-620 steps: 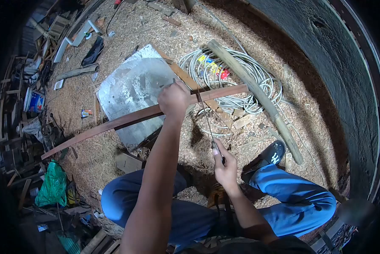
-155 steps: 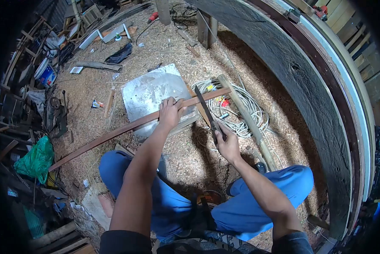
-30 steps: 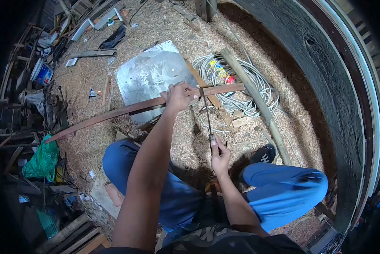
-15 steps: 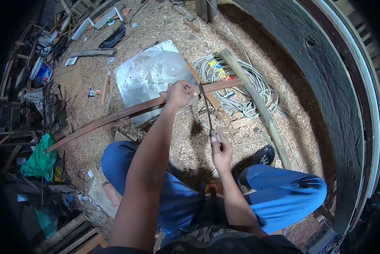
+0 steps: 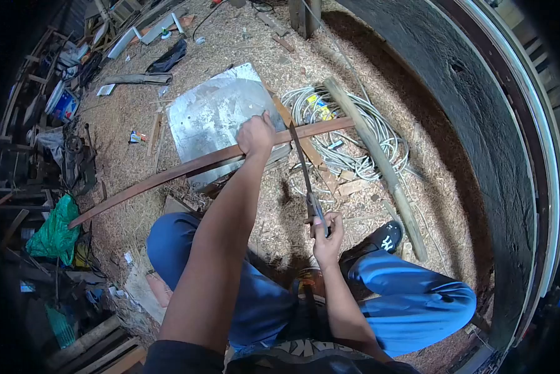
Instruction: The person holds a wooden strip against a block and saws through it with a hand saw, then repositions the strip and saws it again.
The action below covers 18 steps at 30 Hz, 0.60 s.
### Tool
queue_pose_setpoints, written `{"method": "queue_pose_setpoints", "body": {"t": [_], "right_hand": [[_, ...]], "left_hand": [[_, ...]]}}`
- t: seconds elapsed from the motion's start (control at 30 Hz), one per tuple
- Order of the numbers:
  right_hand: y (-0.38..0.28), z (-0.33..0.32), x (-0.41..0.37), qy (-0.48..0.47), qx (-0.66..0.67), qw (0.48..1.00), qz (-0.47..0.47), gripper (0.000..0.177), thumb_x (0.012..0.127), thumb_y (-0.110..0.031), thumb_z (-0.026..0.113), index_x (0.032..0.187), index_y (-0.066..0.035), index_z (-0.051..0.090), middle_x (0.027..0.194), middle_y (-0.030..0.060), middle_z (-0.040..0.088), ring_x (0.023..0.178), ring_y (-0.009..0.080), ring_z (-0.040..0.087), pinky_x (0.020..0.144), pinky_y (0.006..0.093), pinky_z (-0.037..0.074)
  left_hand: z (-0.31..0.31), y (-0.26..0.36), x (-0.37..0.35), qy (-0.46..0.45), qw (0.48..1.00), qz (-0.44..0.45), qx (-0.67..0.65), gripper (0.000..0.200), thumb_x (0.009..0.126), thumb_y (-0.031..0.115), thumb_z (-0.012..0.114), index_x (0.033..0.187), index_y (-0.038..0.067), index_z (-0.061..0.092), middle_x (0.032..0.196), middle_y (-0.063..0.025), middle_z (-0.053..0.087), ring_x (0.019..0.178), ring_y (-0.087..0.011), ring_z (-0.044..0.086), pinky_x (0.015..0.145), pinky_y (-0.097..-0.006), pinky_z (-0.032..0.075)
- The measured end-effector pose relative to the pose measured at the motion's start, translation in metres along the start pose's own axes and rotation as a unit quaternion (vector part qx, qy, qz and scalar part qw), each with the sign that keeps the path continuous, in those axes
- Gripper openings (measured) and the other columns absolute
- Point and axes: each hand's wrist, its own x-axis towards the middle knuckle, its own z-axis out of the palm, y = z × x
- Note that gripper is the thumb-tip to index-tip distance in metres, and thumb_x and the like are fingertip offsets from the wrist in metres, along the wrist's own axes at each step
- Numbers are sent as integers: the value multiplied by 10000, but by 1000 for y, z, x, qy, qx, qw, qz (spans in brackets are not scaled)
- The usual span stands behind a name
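A long reddish wooden strip (image 5: 174, 173) runs from lower left up to the right, over a block near the metal sheet and against a round pole (image 5: 370, 138). My left hand (image 5: 256, 134) is closed around the strip just left of the saw, its thumb raised. In my right hand (image 5: 328, 240) is the handle of a handsaw (image 5: 302, 157), fingers wrapped round it. The narrow dark blade points away from me and crosses the strip to the right of my left hand. Whether the teeth have bitten into the wood cannot be seen.
A scuffed metal sheet (image 5: 208, 106) lies on the shaving-covered ground. A coil of grey cable (image 5: 395, 146) sits beneath the pole. A big dark timber board (image 5: 461, 93) curves along the right. Green plastic bag (image 5: 58, 227) and scrap wood crowd the left.
My left hand has turned on the strip, its thumb now lifted off. My right hand has drawn slightly down toward me, and the saw has tilted. The strip has shifted only slightly.
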Motion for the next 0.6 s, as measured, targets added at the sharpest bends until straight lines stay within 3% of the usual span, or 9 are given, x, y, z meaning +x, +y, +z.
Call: {"method": "queue_pose_setpoints", "body": {"t": [0.03,0.07,0.17,0.3,0.37,0.43,0.5,0.6], "right_hand": [[0,1,1,26,11,1000,10,179,974,-115,659,914,-46,505,757,22,616,630,74,514,583,270,414],[-2,0,0,25,-25,999,29,307,988,-196,654,763,-28,528,658,-3,521,615,83,472,574,284,394],[16,-3,-4,-20,-102,993,47,367,1002,-223,637,721,-7,543,615,-6,453,610,95,419,556,309,361],[6,-2,-6,-40,-79,995,52,356,1010,-216,609,743,11,550,595,14,421,600,103,383,539,327,326],[-3,2,-4,-41,-76,995,48,332,1003,-195,604,749,10,546,589,29,414,588,105,379,526,332,323],[-10,3,-3,-59,-131,989,41,442,1042,-252,570,674,-27,474,584,-17,438,568,88,390,524,317,314],[-8,4,-5,-47,-107,992,47,443,1045,-244,560,672,-32,452,585,-26,402,572,82,354,517,326,284],[-5,-1,1,-51,-124,989,56,320,1010,-178,574,748,6,564,567,56,424,547,114,383,506,349,329]], "left_hand": [[4,0,0,9,1000,12,20,461,1011,412,512,910,51,782,871,-207,751,857,-402,740,805,-490,575],[7,-1,0,18,999,25,40,494,1015,419,498,879,37,782,877,-218,750,866,-402,741,758,-495,585],[-4,7,-7,-22,994,80,71,536,1016,433,476,848,27,783,889,-229,747,865,-401,738,797,-492,581],[-6,6,-7,-22,995,88,34,589,1021,461,451,859,-4,774,869,-274,727,848,-435,726,792,-510,574],[-16,15,-12,-11,999,41,27,552,1024,407,449,828,9,777,844,-239,736,819,-396,734,791,-481,574],[-10,16,-11,1,999,31,40,550,1027,399,442,823,15,777,837,-233,736,809,-399,731,783,-482,572],[-6,17,-11,9,998,28,55,548,1030,392,435,817,22,778,830,-228,736,799,-401,729,775,-482,569],[-6,19,-12,7,995,67,78,547,1030,385,430,799,29,775,821,-219,735,775,-397,727,752,-476,570]]}}
